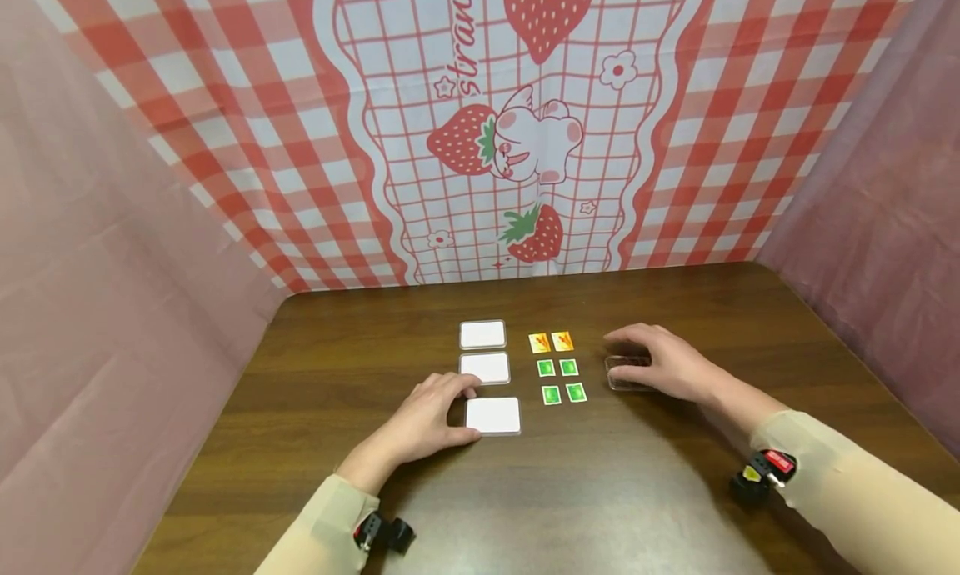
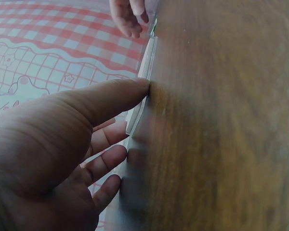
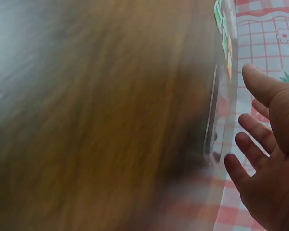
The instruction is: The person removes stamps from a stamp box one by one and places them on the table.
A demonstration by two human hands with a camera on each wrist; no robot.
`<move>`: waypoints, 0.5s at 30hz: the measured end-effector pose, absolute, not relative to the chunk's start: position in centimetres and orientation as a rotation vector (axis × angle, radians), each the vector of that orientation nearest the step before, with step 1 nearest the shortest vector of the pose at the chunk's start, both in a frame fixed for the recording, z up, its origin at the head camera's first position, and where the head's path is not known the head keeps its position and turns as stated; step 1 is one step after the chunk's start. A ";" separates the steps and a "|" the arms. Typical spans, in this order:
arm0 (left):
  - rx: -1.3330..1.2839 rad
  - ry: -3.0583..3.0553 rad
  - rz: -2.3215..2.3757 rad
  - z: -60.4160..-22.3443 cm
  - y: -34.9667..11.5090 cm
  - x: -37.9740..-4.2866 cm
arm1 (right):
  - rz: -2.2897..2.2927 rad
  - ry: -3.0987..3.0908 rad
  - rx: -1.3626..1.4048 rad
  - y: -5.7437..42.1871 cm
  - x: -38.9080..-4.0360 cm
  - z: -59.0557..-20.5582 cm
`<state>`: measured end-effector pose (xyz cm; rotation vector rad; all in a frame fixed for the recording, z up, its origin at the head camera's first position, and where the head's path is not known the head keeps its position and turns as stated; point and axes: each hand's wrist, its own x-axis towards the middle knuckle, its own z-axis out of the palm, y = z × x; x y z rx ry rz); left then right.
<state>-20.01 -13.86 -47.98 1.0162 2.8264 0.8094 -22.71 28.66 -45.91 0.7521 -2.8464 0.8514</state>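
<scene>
Three white cards in clear cases lie in a column: a near one [image 1: 492, 416], a middle one [image 1: 484, 367] and a far one [image 1: 482, 334]. My left hand [image 1: 423, 417] spans the left end of the near case, thumb touching its near edge, index finger near the middle case. In the left wrist view the near case [image 2: 143, 103] shows edge-on beside the thumb. My right hand [image 1: 675, 367], fingers loosely spread, hovers around a clear case [image 1: 626, 385]. The right wrist view shows that case's edge [image 3: 212, 115] apart from the fingertips.
Between the hands lie two orange picture squares [image 1: 539, 342] and several green squares [image 1: 546, 367], in pairs. A brown wooden table [image 1: 600, 492] bears everything. A strawberry-print cloth [image 1: 517, 142] hangs behind it, with pink cloths [image 1: 112, 267] at the sides.
</scene>
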 end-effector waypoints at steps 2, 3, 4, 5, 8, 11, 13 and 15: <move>1.016 2.828 0.807 -48.0 -13.9 -20.0 | 0.850 -2.843 0.768 29.3 -22.3 -46.1; 1.016 2.827 0.807 -48.0 -13.8 -20.0 | 0.843 -2.839 0.780 29.6 -22.2 -46.2; 1.016 2.827 0.807 -48.0 -13.8 -20.0 | 0.840 -2.836 0.786 29.8 -22.0 -46.3; 1.017 2.828 0.806 -48.0 -13.9 -20.0 | 0.837 -2.832 0.790 30.1 -21.8 -46.3; 1.016 2.829 0.806 -48.0 -13.9 -20.0 | 0.816 -2.813 0.798 30.8 -21.4 -46.6; 1.015 2.828 0.807 -48.0 -13.9 -20.0 | 0.810 -2.812 0.788 31.5 -21.1 -46.9; 1.013 2.827 0.808 -48.1 -13.9 -20.0 | 0.813 -2.824 0.777 31.8 -21.0 -47.0; 1.011 2.827 0.807 -48.1 -13.9 -20.0 | 0.818 -2.845 0.764 32.0 -20.9 -47.1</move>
